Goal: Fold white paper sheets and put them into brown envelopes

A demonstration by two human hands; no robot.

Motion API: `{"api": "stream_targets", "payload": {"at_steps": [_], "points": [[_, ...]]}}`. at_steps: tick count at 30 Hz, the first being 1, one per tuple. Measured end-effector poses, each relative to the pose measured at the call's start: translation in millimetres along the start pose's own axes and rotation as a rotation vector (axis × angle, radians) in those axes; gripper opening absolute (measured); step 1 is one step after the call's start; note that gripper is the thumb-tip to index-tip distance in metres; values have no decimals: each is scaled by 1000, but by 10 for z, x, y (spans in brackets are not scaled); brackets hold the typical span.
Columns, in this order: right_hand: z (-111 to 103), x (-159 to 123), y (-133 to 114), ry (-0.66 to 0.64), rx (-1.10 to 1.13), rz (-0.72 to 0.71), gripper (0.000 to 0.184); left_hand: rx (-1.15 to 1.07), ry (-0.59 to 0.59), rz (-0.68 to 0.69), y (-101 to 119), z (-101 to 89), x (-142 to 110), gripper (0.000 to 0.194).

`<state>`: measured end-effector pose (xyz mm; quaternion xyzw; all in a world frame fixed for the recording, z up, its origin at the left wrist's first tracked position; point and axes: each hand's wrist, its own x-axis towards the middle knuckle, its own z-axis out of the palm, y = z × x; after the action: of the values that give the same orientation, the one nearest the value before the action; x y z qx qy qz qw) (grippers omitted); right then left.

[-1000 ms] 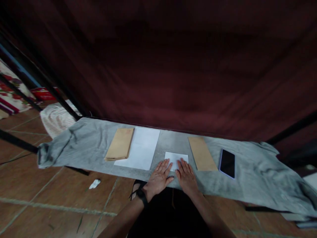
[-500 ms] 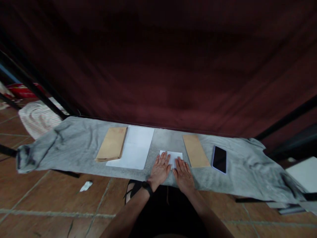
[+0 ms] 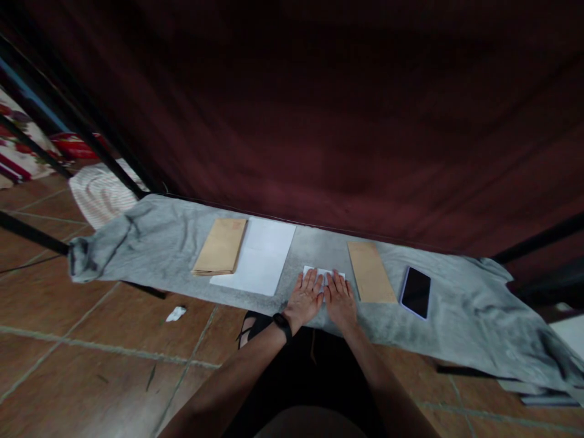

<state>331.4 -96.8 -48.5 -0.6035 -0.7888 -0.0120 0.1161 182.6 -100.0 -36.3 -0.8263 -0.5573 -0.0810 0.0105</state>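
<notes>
A small folded white paper (image 3: 325, 274) lies on the grey cloth in front of me, mostly covered by my hands. My left hand (image 3: 305, 299), with a dark band on its wrist, rests flat on the paper's left part, fingers stretched out. Close beside it, my right hand (image 3: 340, 300) presses flat on the right part, also with straight fingers. To the right lies a single brown envelope (image 3: 371, 272). On the left, a stack of brown envelopes (image 3: 221, 246) overlaps a stack of white paper sheets (image 3: 264, 255).
The grey cloth (image 3: 159, 243) covers a narrow bench before a dark red curtain (image 3: 319, 152). A phone (image 3: 416, 292) lies right of the single envelope. A crumpled white scrap (image 3: 176, 313) is on the tiled floor. Black metal bars (image 3: 36, 233) stand at the left.
My right hand has moved closer to my left one, and both stay flat on the folded paper. The whole view has shifted and tilted slightly.
</notes>
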Motion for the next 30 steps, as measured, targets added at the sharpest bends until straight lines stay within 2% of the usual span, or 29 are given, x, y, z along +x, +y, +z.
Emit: {"api": "stream_targets", "payload": {"at_steps": [15, 17, 22, 30], "points": [[63, -131, 71, 109, -19, 157, 59, -39, 64, -43, -61, 51, -26, 62], [32, -178, 41, 108, -11, 126, 57, -32, 68, -39, -63, 41, -23, 61], [-54, -338, -44, 47, 28, -55, 50, -28, 77, -18, -74, 33, -20, 59], [-104, -557, 43, 118, 1, -39, 54, -13, 85, -30, -75, 34, -12, 59]]}}
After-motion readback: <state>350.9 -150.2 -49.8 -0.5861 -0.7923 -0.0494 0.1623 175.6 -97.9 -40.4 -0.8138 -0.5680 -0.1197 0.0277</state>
